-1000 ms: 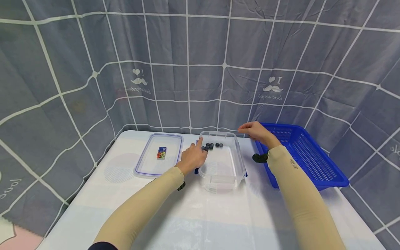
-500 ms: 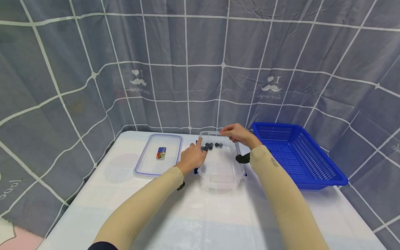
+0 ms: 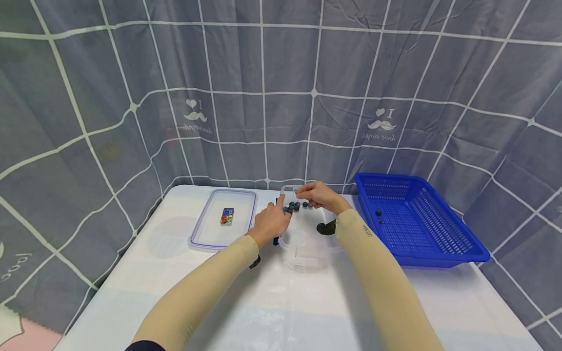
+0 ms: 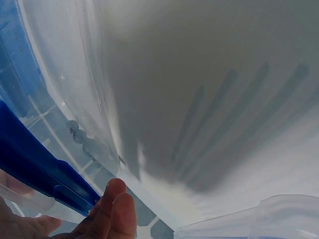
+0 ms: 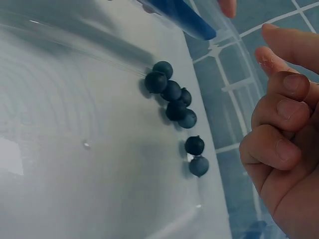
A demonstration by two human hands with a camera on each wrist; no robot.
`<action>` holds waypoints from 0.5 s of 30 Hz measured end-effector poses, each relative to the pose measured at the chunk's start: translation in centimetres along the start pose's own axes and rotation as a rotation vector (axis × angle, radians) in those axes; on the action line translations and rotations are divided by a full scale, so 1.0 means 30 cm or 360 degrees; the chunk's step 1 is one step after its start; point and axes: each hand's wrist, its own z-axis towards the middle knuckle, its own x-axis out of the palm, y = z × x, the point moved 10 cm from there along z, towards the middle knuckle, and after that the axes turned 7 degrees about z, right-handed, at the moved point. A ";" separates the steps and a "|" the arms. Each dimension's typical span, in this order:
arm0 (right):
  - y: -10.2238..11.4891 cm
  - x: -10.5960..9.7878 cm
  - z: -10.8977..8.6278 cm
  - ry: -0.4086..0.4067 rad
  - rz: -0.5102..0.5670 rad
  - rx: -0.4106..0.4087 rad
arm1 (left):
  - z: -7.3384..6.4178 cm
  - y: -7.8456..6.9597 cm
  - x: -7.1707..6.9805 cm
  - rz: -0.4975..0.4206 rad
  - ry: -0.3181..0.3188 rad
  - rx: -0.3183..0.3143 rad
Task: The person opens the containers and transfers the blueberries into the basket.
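A clear plastic food container [image 3: 307,236] stands open on the table, its far left corner gripped by my left hand [image 3: 269,222]. In the left wrist view, those fingers lie beside the blue side latch [image 4: 47,169]. Several dark blueberries [image 5: 175,110] lie along one wall inside. My right hand [image 3: 322,196] is over the container's far end, just above the berries. In the right wrist view, three of its fingers [image 5: 279,107] curl toward the palm, and its thumb and index tips are close together. Whether a blueberry is between them does not show.
At the right, a blue plastic basket [image 3: 476,254] holds two blueberries [image 3: 379,216] near its left side. The container's lid [image 3: 210,242], with a blue rim and a fruit-picture label [image 3: 226,216], lies on the left of the white table [image 3: 184,273]. A grey gridded curtain [image 3: 290,117] hangs behind.
My right hand has moved left from the gap beside the basket and lowered over the container's far end. Two blueberries in the basket have come into sight. The left hand has not moved.
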 end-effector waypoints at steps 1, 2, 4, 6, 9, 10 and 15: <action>-0.004 0.007 0.002 -0.0007 -0.0004 0.0008 | 0.000 0.001 0.000 0.0000 0.0000 -0.0003; -0.010 0.012 0.006 -0.0010 0.0003 0.0015 | 0.000 0.001 0.000 -0.0001 -0.0003 -0.0003; -0.018 0.021 0.011 -0.0020 0.0021 0.0019 | -0.001 0.001 -0.001 -0.0002 -0.0004 -0.0004; -0.029 0.028 0.016 -0.0030 0.0042 0.0028 | -0.002 0.000 -0.002 -0.0005 -0.0006 -0.0001; -0.043 0.038 0.022 -0.0051 0.0076 0.0038 | -0.002 -0.001 -0.003 -0.0005 -0.0010 0.0003; -0.048 0.042 0.025 -0.0053 0.0086 0.0042 | -0.003 -0.001 -0.003 -0.0004 -0.0013 0.0004; -0.091 0.070 0.047 -0.0043 0.0116 0.0101 | -0.005 -0.001 -0.006 -0.0021 -0.0025 0.0000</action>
